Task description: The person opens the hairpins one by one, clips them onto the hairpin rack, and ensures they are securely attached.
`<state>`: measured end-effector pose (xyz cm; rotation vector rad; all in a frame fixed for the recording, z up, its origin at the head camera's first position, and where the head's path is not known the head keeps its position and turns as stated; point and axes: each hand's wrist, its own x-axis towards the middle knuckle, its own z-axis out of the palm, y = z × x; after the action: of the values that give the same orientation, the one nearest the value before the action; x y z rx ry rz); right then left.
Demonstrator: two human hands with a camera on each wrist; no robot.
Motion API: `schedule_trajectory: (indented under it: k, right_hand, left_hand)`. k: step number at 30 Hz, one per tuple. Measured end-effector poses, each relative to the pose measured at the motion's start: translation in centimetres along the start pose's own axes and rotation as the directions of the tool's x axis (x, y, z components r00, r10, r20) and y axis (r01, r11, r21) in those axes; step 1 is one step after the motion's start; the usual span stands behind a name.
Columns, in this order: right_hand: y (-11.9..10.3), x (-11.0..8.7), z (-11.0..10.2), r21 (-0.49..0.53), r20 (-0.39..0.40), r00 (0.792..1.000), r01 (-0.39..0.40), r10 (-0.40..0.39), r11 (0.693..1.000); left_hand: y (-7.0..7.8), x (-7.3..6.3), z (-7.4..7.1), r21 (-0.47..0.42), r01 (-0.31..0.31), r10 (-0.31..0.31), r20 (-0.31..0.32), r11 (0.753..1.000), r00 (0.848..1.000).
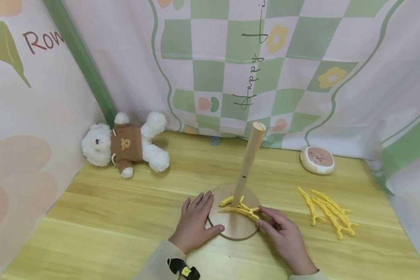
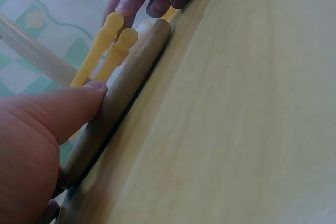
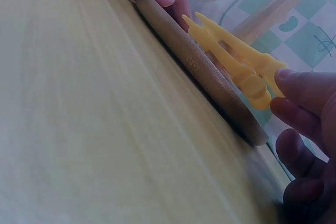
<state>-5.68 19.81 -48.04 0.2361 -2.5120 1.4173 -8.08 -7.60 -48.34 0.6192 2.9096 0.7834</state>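
Note:
A round wooden base with an upright wooden post stands on the table. My left hand rests on the base's left edge, fingers straight and thumb over the front rim. My right hand pinches the forked end of a curved yellow plastic branch piece between thumb and index finger, in front of the post. A second yellow piece sits around the post's foot, partly hidden. In the right wrist view, the pinched yellow piece lies over the base rim, with another yellow part beside it.
Several yellow branch pieces lie to the right of my right hand. A white plush dog in a brown shirt lies at the back left. A blue ring and a rounded white device are near the back curtain.

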Motion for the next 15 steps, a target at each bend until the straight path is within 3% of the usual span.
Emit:
schedule_trajectory:
  k: [15]
  right_hand:
    - [-0.23,0.04,-0.09,-0.008,0.007,1.000,-0.005,0.005,1.000]
  left_hand:
    - [0.00,0.01,0.00,-0.005,0.002,-0.002,0.004,1.000,1.000]
